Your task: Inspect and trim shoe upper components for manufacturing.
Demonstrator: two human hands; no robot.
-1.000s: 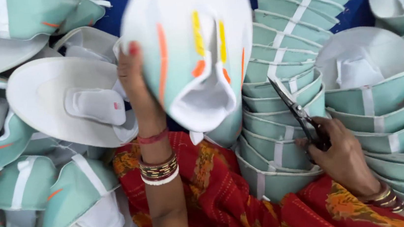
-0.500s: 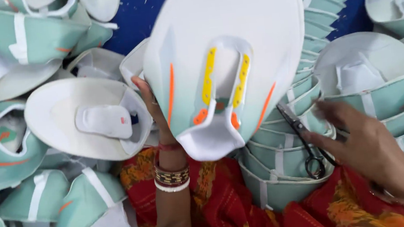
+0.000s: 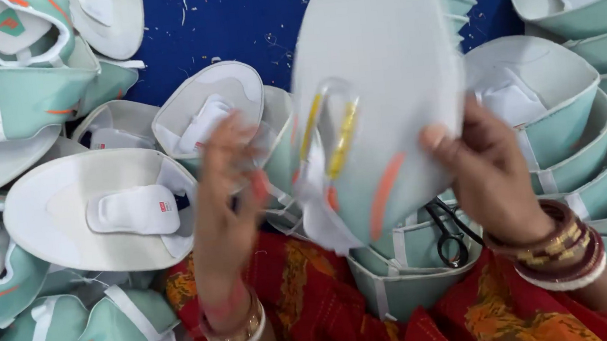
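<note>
Held up in the centre of the frame: a pale mint-and-white shoe upper [image 3: 380, 118] with yellow lace strips and orange stripes, motion-blurred. Right hand [image 3: 489, 167] clamped on its right edge, thumb pressed to the face of the piece, fingers hidden behind. Left hand [image 3: 228, 200] lower left of centre, fingers spread and blurred, brushing the left edge and the loose white tongue; whether closed on anything, impossible to tell. Bangles on both wrists, red patterned cloth [image 3: 310, 318] across the lap at the bottom.

Likely light and soft, a flexible stitched shell that bends under its own weight; not fragile, not slippery. Best gripped at the stitched rim or the stiffer sole edge, away from the floppy tongue.

Black scissors [image 3: 449, 234] lying on the nested stack of uppers [image 3: 403, 279] at lower centre right. More uppers heaped at left [image 3: 92, 213] and stacked at right [image 3: 573, 115] over blue ground [image 3: 244, 20].

Against half a second ago: scissors out of the right hand and set down, right hand moved up onto the piece, left hand shifted off its grip beneath, piece tilted further right.
</note>
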